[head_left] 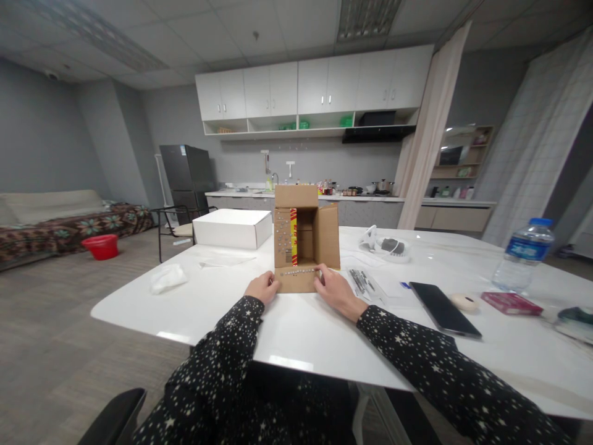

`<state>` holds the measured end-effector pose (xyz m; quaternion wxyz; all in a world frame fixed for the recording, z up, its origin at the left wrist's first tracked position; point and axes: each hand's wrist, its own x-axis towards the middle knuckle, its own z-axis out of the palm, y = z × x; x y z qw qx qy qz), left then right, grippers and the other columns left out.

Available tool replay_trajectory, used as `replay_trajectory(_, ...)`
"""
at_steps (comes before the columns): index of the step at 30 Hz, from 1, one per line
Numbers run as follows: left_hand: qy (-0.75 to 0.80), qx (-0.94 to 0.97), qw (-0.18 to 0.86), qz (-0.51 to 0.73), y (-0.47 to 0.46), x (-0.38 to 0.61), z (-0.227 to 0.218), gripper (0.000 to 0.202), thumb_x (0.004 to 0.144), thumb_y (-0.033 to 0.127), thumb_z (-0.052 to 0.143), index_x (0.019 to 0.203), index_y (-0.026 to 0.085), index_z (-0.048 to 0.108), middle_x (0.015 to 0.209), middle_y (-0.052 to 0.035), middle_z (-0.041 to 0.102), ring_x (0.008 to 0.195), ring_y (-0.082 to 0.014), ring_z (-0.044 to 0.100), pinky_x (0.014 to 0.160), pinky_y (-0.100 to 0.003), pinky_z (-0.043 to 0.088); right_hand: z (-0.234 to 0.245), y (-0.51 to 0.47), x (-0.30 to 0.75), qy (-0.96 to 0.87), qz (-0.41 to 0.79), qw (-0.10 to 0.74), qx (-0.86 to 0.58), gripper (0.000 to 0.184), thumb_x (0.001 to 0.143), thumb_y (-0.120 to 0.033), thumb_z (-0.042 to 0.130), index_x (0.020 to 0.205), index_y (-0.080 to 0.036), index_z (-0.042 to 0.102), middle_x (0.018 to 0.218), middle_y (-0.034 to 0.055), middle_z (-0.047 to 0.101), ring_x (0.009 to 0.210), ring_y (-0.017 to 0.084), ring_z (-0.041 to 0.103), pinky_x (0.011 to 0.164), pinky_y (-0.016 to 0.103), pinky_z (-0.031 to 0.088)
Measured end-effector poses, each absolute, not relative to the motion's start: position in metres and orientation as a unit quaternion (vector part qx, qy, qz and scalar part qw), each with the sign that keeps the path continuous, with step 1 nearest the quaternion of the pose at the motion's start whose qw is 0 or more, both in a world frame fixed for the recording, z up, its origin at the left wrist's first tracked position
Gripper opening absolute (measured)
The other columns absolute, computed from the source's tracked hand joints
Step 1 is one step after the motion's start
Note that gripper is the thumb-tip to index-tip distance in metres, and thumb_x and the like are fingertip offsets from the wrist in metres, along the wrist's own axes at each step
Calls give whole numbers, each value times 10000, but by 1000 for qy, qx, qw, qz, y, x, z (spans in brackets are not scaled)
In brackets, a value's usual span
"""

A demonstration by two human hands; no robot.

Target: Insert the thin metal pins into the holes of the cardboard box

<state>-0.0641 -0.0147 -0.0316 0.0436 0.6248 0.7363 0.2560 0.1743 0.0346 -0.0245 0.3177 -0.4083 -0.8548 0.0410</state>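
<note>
A brown cardboard box [306, 238] lies on its side on the white table [306, 327], its open mouth facing me and all flaps spread. My left hand [262, 287] rests curled at the left end of the bottom flap, fingers touching its edge. At the flap's right end, my right hand [334, 289] pinches the cardboard. Both sleeves are black with white stars. The box's inside looks empty from here.
A closed white box [231, 227] sits behind on the left, a crumpled tissue [167, 277] nearer the edge. To the right lie papers [365, 283], a black tablet [443, 308], a red packet [510, 303], a water bottle [523, 254] and white cables [386, 246].
</note>
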Motion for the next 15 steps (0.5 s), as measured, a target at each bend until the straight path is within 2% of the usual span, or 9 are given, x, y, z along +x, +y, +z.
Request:
replay_trajectory(8, 731, 625, 52, 268, -14, -65, -32, 160, 775, 356, 432, 747, 211, 494, 782, -50, 645, 783, -210, 587, 688, -291, 390, -24, 33, 174, -861, 33, 306, -405, 173, 867, -214, 452, 1014, -182, 536, 844, 41, 642, 717, 148, 554, 634, 247, 310)
replay_trajectory(15, 732, 624, 50, 269, -15, -63, -31, 150, 780, 346, 441, 761, 214, 510, 731, -34, 627, 744, -203, 584, 670, -286, 392, -24, 28, 173, -895, 17, 220, -387, 125, 867, -269, 480, 880, -188, 575, 802, 43, 653, 689, 160, 559, 590, 261, 265)
